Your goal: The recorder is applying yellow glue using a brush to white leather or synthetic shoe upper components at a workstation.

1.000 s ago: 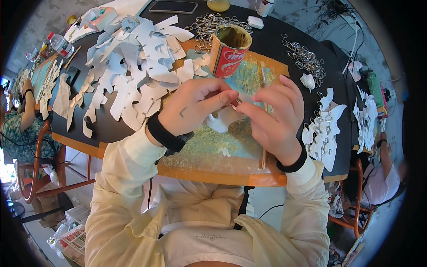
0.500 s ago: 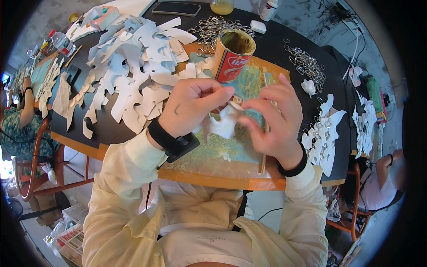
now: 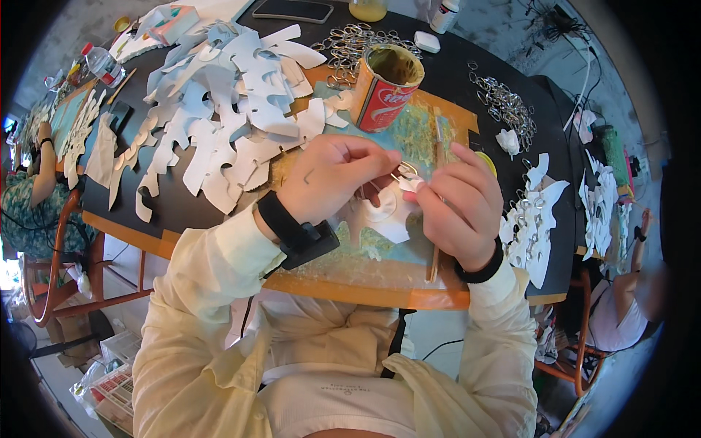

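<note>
My left hand (image 3: 328, 175) is closed, its thumb and forefinger pinching a metal ring (image 3: 406, 169) above the stained work board. A white cut piece of leather-like sheet (image 3: 394, 221) hangs below the ring, and a narrow tab of it meets the ring. That tab is between the thumb and fingers of my right hand (image 3: 464, 208), which is also closed. Whether the tab passes fully through the ring cannot be made out. Just beyond my hands stands a red open can (image 3: 381, 104) with brownish smears inside. A thin brush (image 3: 439, 135) lies near my right fingers.
White cut pieces (image 3: 248, 95) are heaped at the left. Metal rings (image 3: 358, 47) lie behind the can, with more rings (image 3: 504, 98) at the right. White pieces with rings (image 3: 537, 226) lie by my right wrist. A phone (image 3: 293, 10) is at the back. Other people sit at both sides.
My right fingers have closed in on the tab beside the ring, which now shows clearly. Both hands and the white piece have shifted slightly to the right.
</note>
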Demonstrator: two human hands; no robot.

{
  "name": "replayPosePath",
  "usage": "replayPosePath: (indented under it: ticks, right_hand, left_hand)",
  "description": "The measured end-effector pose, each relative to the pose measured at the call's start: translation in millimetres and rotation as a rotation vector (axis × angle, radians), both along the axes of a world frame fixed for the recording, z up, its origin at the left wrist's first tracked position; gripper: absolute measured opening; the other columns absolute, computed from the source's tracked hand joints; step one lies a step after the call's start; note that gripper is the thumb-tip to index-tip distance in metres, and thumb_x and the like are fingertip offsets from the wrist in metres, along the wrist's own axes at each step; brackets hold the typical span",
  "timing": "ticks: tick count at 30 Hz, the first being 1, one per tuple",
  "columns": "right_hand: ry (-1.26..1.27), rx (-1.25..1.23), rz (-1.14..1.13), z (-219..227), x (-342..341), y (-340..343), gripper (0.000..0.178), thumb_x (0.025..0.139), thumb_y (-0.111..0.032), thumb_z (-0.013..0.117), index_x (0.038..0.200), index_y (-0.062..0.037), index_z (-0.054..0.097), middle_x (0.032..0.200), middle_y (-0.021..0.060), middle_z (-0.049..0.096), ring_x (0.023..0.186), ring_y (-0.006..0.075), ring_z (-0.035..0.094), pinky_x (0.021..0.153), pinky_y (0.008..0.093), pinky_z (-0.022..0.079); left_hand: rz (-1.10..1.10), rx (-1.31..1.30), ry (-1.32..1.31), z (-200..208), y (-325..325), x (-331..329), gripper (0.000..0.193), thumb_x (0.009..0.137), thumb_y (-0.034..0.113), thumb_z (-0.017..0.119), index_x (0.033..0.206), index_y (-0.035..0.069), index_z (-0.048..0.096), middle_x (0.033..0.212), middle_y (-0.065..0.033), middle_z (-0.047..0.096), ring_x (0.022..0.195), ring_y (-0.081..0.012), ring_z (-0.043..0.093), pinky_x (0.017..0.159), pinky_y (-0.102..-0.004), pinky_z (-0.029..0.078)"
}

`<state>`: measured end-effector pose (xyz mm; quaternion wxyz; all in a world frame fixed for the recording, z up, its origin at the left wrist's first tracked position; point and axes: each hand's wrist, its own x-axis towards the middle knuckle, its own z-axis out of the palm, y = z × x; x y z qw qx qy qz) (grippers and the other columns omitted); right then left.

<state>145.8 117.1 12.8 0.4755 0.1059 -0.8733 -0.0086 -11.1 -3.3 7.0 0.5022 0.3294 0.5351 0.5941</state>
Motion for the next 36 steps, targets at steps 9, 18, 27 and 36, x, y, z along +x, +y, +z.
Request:
replayPosePath:
  ticks: [9, 18, 27, 36]
  right_hand:
    - [0.002, 0.104, -0.22, 6, 5, -6, 0.03, 0.057, -0.007, 0.072, 0.085, -0.0176, 0.072, 0.084, -0.0048, 0.059, 0.074, 0.0166, 0.05, 0.086, 0.0399, 0.051]
    - [-0.06, -0.256, -0.103, 1, -5, -19, 0.031, 0.053, -0.01, 0.083, 0.081, -0.0173, 0.073, 0.075, -0.0084, 0.056, 0.067, 0.0163, 0.042, 0.059, 0.029, 0.035]
    - [-0.065, -0.196, -0.182, -9, -14, -10, 0.026, 0.061, -0.017, 0.078, 0.085, -0.0243, 0.073, 0.068, -0.0071, 0.047, 0.066, 0.0158, 0.043, 0.061, 0.0295, 0.033]
    - [-0.252, -0.202, -0.217, 6, -9, -5, 0.029, 0.077, -0.024, 0.064, 0.105, -0.0241, 0.071, 0.076, 0.0005, 0.046, 0.076, 0.0205, 0.043, 0.071, 0.0339, 0.033]
  left_hand:
    - [0.096, 0.108, 0.003, -1, -2, 5, 0.02, 0.09, 0.02, 0.06, 0.087, 0.0, 0.063, 0.072, 0.0013, 0.061, 0.062, -0.0036, 0.054, 0.058, -0.019, 0.045]
    - [0.211, 0.167, 0.155, 5, -9, 10, 0.017, 0.089, 0.014, 0.06, 0.092, -0.002, 0.064, 0.077, -0.0012, 0.063, 0.068, -0.0051, 0.056, 0.062, -0.0183, 0.044]
    - [0.211, 0.126, -0.12, -6, 0, 8, 0.022, 0.091, 0.019, 0.06, 0.096, -0.001, 0.064, 0.078, -0.0018, 0.064, 0.066, -0.0048, 0.055, 0.06, -0.0186, 0.044]
    - [0.161, 0.171, -0.241, 3, -5, -4, 0.049, 0.082, 0.02, 0.071, 0.12, -0.001, 0.048, 0.084, -0.0024, 0.066, 0.076, -0.0064, 0.056, 0.066, -0.0204, 0.044]
